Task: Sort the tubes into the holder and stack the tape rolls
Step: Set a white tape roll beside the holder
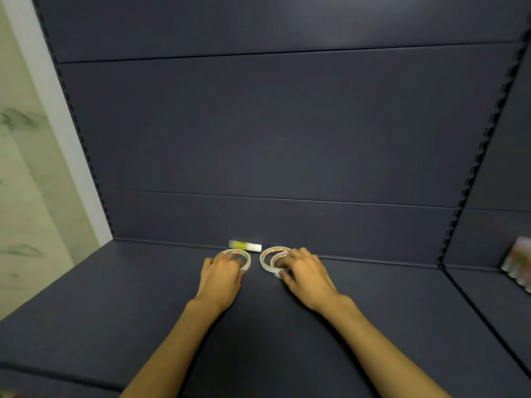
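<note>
Dark shelf point(287, 326): your left hand point(221, 275) grips one tape roll point(246, 258), your right hand point(304, 272) holds the overlapping pair point(265, 258), seemingly gathered for stacking; the tube point(245, 245) lies behind.

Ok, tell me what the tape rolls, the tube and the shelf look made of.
Tape rolls: pale matte tape, paper-like, wound on printed card cores, probably.
Tube: smooth plastic, it seems; translucent yellow-green body, white cap.
Shelf: dark blue-grey, matte, apparently painted metal, judging by the slotted uprights; not certain.
</note>
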